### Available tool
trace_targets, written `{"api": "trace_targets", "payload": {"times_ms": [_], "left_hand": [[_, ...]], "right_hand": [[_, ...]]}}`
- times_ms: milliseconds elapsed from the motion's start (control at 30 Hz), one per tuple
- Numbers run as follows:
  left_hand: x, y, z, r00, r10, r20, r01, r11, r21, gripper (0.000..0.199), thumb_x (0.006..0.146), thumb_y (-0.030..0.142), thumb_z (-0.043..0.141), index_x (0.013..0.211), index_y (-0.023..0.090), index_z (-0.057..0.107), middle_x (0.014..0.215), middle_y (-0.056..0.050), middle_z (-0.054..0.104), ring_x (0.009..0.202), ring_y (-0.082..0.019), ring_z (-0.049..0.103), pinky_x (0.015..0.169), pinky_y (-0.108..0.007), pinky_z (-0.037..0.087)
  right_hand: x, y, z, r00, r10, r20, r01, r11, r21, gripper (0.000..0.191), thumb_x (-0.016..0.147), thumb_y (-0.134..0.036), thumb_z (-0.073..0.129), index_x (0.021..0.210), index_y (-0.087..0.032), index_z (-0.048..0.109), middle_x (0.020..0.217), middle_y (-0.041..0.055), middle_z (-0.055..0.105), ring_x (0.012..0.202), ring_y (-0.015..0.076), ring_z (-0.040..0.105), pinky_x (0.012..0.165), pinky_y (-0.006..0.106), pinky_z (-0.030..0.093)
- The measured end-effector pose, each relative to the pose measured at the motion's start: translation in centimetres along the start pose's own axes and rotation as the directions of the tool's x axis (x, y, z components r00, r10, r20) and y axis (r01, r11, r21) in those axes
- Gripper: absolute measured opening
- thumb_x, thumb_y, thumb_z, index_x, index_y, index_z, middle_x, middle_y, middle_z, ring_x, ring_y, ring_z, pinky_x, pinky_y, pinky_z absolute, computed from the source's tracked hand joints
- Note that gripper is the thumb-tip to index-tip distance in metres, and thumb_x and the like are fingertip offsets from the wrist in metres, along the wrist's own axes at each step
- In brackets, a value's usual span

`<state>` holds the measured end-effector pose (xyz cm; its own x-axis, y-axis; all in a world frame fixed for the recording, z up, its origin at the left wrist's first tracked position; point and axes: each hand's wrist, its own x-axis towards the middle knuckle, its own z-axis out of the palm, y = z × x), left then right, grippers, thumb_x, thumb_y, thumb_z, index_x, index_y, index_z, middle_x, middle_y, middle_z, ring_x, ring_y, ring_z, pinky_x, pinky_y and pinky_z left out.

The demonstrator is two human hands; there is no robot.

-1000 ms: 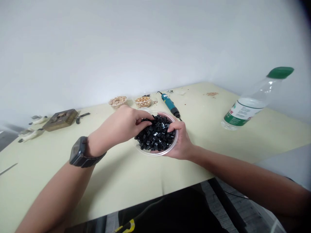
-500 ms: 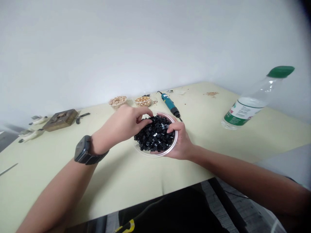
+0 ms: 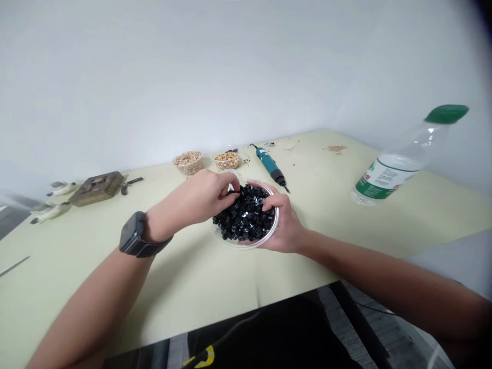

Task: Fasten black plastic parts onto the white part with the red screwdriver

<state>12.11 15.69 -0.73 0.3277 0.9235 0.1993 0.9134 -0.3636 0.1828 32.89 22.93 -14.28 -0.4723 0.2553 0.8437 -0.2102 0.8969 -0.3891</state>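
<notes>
Left hand [image 3: 202, 197] shifted rightward, grip unclear; right hand [image 3: 286, 225] grasps bowl [image 3: 246, 247], mouth camera-facing.

The right hand [image 3: 287, 221] holds a tub [image 3: 232, 244] of black parts [image 3: 248, 215].

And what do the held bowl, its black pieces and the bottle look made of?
Bowl: probably clear plastic, judging by its see-through, glossy rim. Black pieces: likely moulded plastic, though coated metal isn't ruled out; they glint. Bottle: seemingly clear plastic, shiny and transparent.
</notes>
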Motion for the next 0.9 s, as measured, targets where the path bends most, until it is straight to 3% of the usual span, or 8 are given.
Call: {"api": "trace_targets", "payload": {"times_ms": [267,333,433,600,733,900], "left_hand": [[-0.9,-0.3,-1.4,0.983,-0.02,-0.181,-0.001,0.993,-0.115,0.016,0.098,0.032,0.061,0.105,0.019,0.068,0.055,0.006,0.052,0.05,-0.006,0.041,0.057,-0.022,0.031],[-1.4,-0.2,-2.1,0.992,-0.012,-0.127,-0.012,0.982,-0.186,0.017,0.098,0.034,0.062,0.102,0.019,0.069,0.052,0.008,0.048,0.048,-0.005,0.037,0.055,-0.021,0.031],[-1.9,0.4,-2.7,0.997,0.058,0.046,-0.041,0.951,-0.306,0.019,0.097,0.036,0.065,0.102,0.019,0.072,0.051,0.007,0.046,0.046,-0.005,0.036,0.051,-0.02,0.029],[-1.9,1.2,-2.7,0.96,0.145,0.239,-0.041,0.92,-0.391,0.017,0.093,0.03,0.068,0.103,0.02,0.076,0.057,0.005,0.053,0.048,-0.004,0.041,0.049,-0.017,0.032],[-1.8,1.2,-2.6,0.941,0.166,0.295,-0.041,0.921,-0.386,0.015,0.091,0.027,0.068,0.099,0.02,0.077,0.058,0.006,0.052,0.048,-0.003,0.04,0.049,-0.016,0.032],[-1.8,1.0,-2.5,0.938,0.191,0.29,-0.082,0.933,-0.351,0.014,0.089,0.023,0.067,0.098,0.02,0.078,0.057,0.006,0.053,0.048,-0.003,0.041,0.049,-0.015,0.032]], "right_hand": [[0.1,0.1,-0.2,0.999,0.017,-0.037,-0.017,1.0,0.016,0.091,0.06,-0.035,0.103,0.12,-0.033,0.036,0.159,0.0161,0.044,0.153,0.0335,0.046,0.123,0.06,0.044],[0.0,0.0,-0.2,0.999,0.022,-0.033,-0.022,1.0,0.008,0.091,0.059,-0.035,0.103,0.12,-0.033,0.036,0.158,0.0155,0.044,0.153,0.033,0.046,0.123,0.059,0.045],[0.0,0.0,-0.2,0.999,0.028,-0.035,-0.028,1.0,0.003,0.09,0.06,-0.037,0.103,0.12,-0.033,0.036,0.158,0.0147,0.044,0.153,0.0323,0.046,0.122,0.058,0.046],[0.0,0.0,-0.3,0.999,0.022,-0.04,-0.021,1.0,0.021,0.087,0.063,-0.036,0.101,0.121,-0.032,0.037,0.159,0.0154,0.043,0.153,0.0322,0.046,0.122,0.057,0.045],[0.0,0.1,-0.3,0.999,0.021,-0.038,-0.021,1.0,0.014,0.09,0.059,-0.035,0.103,0.12,-0.033,0.036,0.159,0.0143,0.044,0.153,0.0327,0.046,0.122,0.058,0.046],[0.1,0.1,-0.3,0.999,0.033,-0.036,-0.033,0.999,-0.006,0.092,0.057,-0.037,0.104,0.118,-0.033,0.035,0.159,0.0139,0.045,0.152,0.0331,0.047,0.121,0.058,0.047]]}}
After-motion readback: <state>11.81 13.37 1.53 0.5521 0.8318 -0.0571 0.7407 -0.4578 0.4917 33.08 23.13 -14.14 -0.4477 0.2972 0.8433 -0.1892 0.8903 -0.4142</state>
